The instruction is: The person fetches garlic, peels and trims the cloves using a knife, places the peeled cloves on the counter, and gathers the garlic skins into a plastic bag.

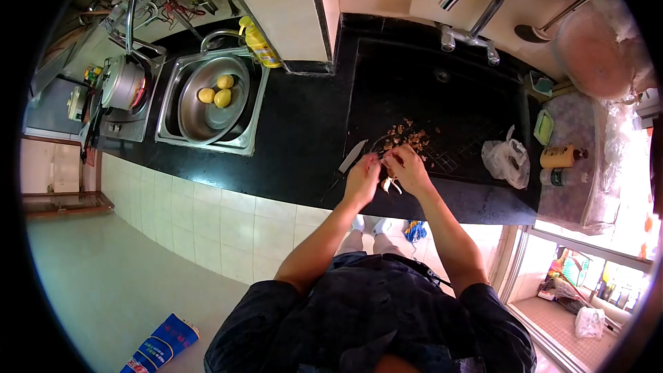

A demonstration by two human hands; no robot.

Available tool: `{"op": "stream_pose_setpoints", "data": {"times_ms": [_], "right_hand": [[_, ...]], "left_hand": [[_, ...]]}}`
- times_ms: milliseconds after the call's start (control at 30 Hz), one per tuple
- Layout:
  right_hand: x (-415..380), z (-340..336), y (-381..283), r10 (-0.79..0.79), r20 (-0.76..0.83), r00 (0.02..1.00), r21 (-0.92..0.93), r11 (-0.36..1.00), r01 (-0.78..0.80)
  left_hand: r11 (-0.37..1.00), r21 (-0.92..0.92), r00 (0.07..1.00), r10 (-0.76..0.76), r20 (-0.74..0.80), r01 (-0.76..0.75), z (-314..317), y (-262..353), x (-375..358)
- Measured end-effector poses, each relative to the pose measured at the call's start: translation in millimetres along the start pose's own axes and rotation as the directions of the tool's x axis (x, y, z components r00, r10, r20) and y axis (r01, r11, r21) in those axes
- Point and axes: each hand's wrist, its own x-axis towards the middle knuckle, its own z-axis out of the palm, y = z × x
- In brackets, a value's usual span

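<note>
Both hands meet over the near edge of the black sink. My left hand [362, 178] has its fingers pinched together, close to the fingertips of my right hand [409, 168], which are also closed. Whatever small thing they hold is too small to make out. Just below the fingers lie pale pieces [388, 185] that look like garlic. Beyond the hands, brown peel scraps [407, 135] are scattered on the dark surface. A knife [353, 156] with a pale blade lies left of my left hand.
Three yellow fruits [222, 99] sit in a metal bowl [195, 124] inside the left steel sink [254, 121]. A white plastic bag [506, 159] stands at right. Bottles [558, 157] line the window ledge. A chrome faucet [492, 7] rises behind; a pot [124, 84] stands far left.
</note>
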Motion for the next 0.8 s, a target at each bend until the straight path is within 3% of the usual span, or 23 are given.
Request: {"op": "stream_pose_setpoints", "data": {"times_ms": [33,67,100,167,200,233,267,367,400,500,533,633,733,767,800], "right_hand": [[1.7,5.2,-6.8,-0.051,-0.013,0.999,0.010,0.999,0.051],[4.0,11.1,-13.7,-0.096,0.000,0.995,0.009,0.995,0.096],[7.0,19.2,-18.1,-0.138,-0.037,0.990,0.002,0.990,0.139],[8.2,25.1,-27.9,0.121,-0.015,0.993,0.108,0.987,-0.119],[12.4,30.8,-28.9,0.203,0.001,0.979,0.001,0.979,-0.203],[19.2,37.2,-27.1,0.286,0.007,0.958,-0.107,0.953,-0.283],[24.4,44.1,-25.8,0.369,0.005,0.929,-0.214,0.908,-0.360],[41.6,74.9,-37.8,0.512,0.153,0.845,-0.480,0.786,-0.390],[45.7,75.0,-52.1,0.548,0.188,0.815,-0.475,0.777,-0.412],[56.2,98.4,-32.9,0.535,0.213,0.817,-0.408,0.809,-0.423],[55.5,104.4,-24.5,0.484,0.171,0.858,-0.395,0.832,-0.391],[61.6,105.8,21.9,0.176,0.101,0.979,-0.379,0.917,-0.126],[53.1,56.1,19.4,0.147,-0.158,0.976,0.018,0.989,-0.146],[48.3,29.3,-8.3,0.317,-0.160,0.935,0.294,0.919,-0.261],[47.2,19.6,-2.2,0.267,-0.224,0.937,0.241,0.947,-0.212]], "left_hand": [[0.875,-0.356,0.944,-0.291,0.158,0.329,-2.5,9.9,6.9],[0.756,-0.468,0.887,-0.360,0.289,0.459,-4.4,9.5,16.6],[0.757,-0.506,0.908,-0.299,0.293,0.413,-9.5,5.7,21.0],[0.844,-0.414,0.940,-0.297,0.168,0.341,-23.9,-3.3,34.8],[0.843,-0.452,0.951,-0.307,0.037,0.290,-29.8,4.9,36.5],[0.879,-0.424,0.970,-0.241,0.001,0.219,-40.4,-0.5,41.1],[0.874,-0.427,0.967,-0.256,0.002,0.232,-49.7,-1.4,46.3],[0.854,-0.448,0.958,-0.286,0.021,0.265,-64.4,-1.2,60.5],[0.844,-0.464,0.956,-0.290,0.028,0.270,-66.7,4.5,63.0],[0.867,-0.454,0.977,-0.204,0.057,0.207,-71.7,7.7,70.3],[0.879,-0.438,0.982,-0.178,0.062,0.187,-72.2,12.4,69.8],[0.900,-0.419,0.991,-0.085,0.104,0.121,-72.3,14.3,71.3],[0.905,-0.416,0.987,-0.022,0.160,0.088,-63.2,20.8,72.2],[0.905,-0.415,0.983,-0.020,0.182,0.095,-57.7,24.2,72.3],[0.906,-0.411,0.979,-0.020,0.204,0.104,-51.3,28.4,71.5]]}}
